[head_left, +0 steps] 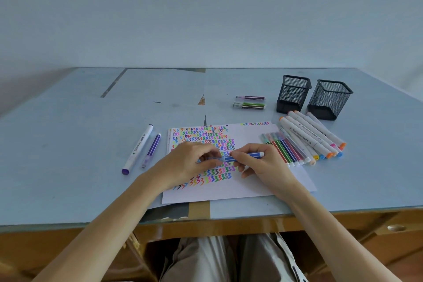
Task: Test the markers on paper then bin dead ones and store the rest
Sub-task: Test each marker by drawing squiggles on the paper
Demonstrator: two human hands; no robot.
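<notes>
A blue striped marker (246, 156) lies level above the white paper (251, 188), which is covered with rows of coloured squiggles. My right hand (263, 165) pinches its barrel. My left hand (192, 160) grips its clear cap end (215, 158); whether the cap is on or off I cannot tell. A row of thin striped markers (288, 150) and fat white markers (313, 134) lies at the paper's right edge. Two black mesh cups (294, 94) (329, 99) stand behind them.
A white purple-tipped marker (138, 149) and a purple striped marker (151, 150) lie left of the paper. A purple marker (250, 98) and a green one (249, 105) lie beyond it, left of the cups. The desk's front edge (206, 218) is close to me.
</notes>
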